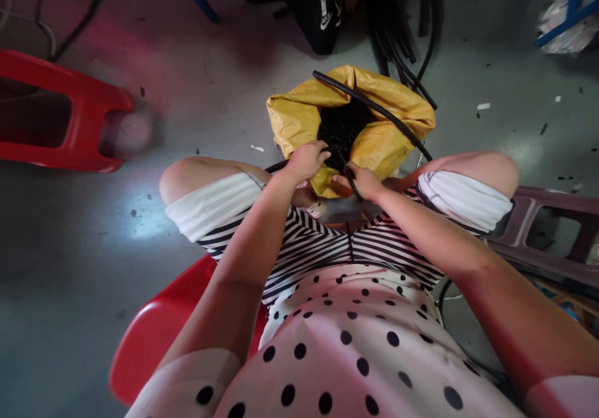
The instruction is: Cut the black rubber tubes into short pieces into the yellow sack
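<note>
A yellow sack (294, 118) with a rolled-down rim stands between my knees, holding a heap of small black pieces (344, 125). My right hand (365, 182) grips a short black rubber tube (352, 184) at the near side of the sack's mouth. The tube's upper end points toward my left hand (307, 159). That hand is at the left of the opening, its fingers bent together; what they pinch is too dark to make out. Across the sack's far rim and right side lies a long black hose (374, 106) with faint print along it.
A red stool (79, 118) stands at left, a grey-purple stool (538, 224) at right. More black hoses (402, 56) lie on the floor beyond the sack, near another person's dark clothing (309, 6). Blue metal legs (571, 15) and plastic bags (559, 28) are at upper right.
</note>
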Demonstrator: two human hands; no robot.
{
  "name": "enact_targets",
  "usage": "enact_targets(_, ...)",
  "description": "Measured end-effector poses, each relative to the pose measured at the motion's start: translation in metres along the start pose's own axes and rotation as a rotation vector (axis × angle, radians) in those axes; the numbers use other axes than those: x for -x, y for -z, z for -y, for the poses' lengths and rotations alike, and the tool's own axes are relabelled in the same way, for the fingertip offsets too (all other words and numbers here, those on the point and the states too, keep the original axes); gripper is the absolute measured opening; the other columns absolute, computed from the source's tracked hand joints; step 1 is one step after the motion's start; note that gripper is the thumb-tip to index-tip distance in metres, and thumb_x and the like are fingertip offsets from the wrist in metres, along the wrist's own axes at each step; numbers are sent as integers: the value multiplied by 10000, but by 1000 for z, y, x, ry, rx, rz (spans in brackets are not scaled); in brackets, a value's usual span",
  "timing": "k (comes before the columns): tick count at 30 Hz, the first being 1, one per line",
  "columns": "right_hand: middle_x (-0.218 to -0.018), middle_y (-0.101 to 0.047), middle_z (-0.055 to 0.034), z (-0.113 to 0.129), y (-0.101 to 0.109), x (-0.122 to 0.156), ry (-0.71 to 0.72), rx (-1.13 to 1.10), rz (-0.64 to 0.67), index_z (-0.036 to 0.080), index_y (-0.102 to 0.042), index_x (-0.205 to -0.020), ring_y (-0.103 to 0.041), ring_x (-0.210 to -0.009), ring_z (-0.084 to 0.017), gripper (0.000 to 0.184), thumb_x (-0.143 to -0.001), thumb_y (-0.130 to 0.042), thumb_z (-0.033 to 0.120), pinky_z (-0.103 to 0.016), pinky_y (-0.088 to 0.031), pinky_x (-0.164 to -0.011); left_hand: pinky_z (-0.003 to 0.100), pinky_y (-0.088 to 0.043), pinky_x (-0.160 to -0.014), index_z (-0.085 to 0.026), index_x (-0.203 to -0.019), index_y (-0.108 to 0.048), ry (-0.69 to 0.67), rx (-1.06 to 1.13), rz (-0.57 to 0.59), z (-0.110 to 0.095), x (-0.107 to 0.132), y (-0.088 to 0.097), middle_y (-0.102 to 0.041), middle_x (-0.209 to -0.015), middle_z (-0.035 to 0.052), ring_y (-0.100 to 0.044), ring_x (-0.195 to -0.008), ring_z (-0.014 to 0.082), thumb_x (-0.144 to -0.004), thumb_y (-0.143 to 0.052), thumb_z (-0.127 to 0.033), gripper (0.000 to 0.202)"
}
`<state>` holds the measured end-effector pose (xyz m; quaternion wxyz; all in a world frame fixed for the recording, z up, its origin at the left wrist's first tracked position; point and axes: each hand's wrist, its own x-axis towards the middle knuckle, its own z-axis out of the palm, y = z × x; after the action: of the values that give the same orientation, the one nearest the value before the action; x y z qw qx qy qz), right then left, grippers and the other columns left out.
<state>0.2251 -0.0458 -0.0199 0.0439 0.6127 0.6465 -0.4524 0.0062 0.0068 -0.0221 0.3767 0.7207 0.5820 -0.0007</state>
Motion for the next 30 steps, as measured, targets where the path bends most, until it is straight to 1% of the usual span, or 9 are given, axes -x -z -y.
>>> enact_targets(3, -1077, -834, -135, 2, 1, 0, 6, 10, 7, 247, -727, -1261, -795, -1079, -366, 569, -1044, -657, 768, -403, -557, -931, 417, -541, -1239, -127, -1469, -749, 0, 20, 1, 1, 0, -1, -777, -1501, 173, -715, -1418, 310, -1112, -531, -265, 440)
enact_targets(7, -1082, -839, -132, 3, 2, 1, 21, -3, 5, 255, -725, -1278, -797, -1102, -374, 573, -1031, -678, 770, -398, -557, -922, 411, -524, -1259, -116, -1480, -739, -5, 48, -10, 2, -1, -1, -761, -1532, 181, -706, -1431, 304, -1108, -535, -263, 450)
enact_targets(12, -1081, -841, -128, 3, 2, 2, 24, 4, -1, 255, -729, -1291, -798, -1102, -374, 571, -1047, -658, 766, -389, -547, -906, 402, -532, -1246, -134, -1467, -751, -7, 47, 2, 0, 0, 0, -774, -1511, 163, -708, -1424, 299, -1104, -540, -260, 438)
enact_targets(15, -1082, -847, -134, 3, 1, 0, 34, 13, -14, 246, -746, -1249, -797, -1075, -358, 567, -1063, -635, 771, -373, -535, -891, 398, -533, -1242, -130, -1470, -754, -3, 35, 32, -2, 0, 0, -776, -1508, 166, -714, -1413, 301, -1112, -538, -270, 441)
enact_targets(18, -1059, -852, -151, 1, 0, -1, 52, 26, -46, 229, -770, -1165, -790, -1025, -348, 575, -1077, -614, 775, -366, -522, -873, 410, -543, -1226, -153, -1460, -764, -1, 29, 42, -3, 1, -1, -788, -1490, 153, -721, -1391, 307, -1113, -539, -285, 434)
enact_targets(22, -1013, -847, -146, -2, -1, -3, 54, 23, -115, 219, -788, -1100, -784, -987, -336, 578, -1093, -592, 763, -356, -512, -853, 388, -546, -1199, -190, -1465, -750, 32, 30, 40, 5, 2, 3, -787, -1488, 134, -717, -1388, 298, -1112, -570, -342, 425)
enact_targets(25, -978, -838, -131, -4, -2, -4, 40, 5, -153, 218, -791, -1079, -772, -947, -321, 567, -1104, -577, 743, -351, -510, -835, 396, -562, -1149, -218, -1432, -750, 74, -6, 54, 13, 4, 7, -804, -1430, 134, -733, -1335, 311, -1085, -623, -385, 405)
enact_targets(28, -961, -830, -131, -5, -3, -5, 31, -5, -150, 212, -793, -1066, -757, -920, -312, 551, -1107, -583, 720, -354, -505, -825, 408, -571, -1111, -242, -1399, -762, 73, -41, 61, 18, 6, 10, -817, -1392, 128, -744, -1292, 323, -1073, -627, -378, 379)
enact_targets(30, -959, -826, -132, -5, -3, -5, 28, -7, -144, 209, -794, -1065, -755, -920, -310, 535, -1098, -607, 710, -354, -502, -831, 417, -567, -1115, -242, -1413, -763, 74, -63, 55, 19, 5, 10, -814, -1408, 129, -740, -1309, 332, -1069, -620, -357, 390)
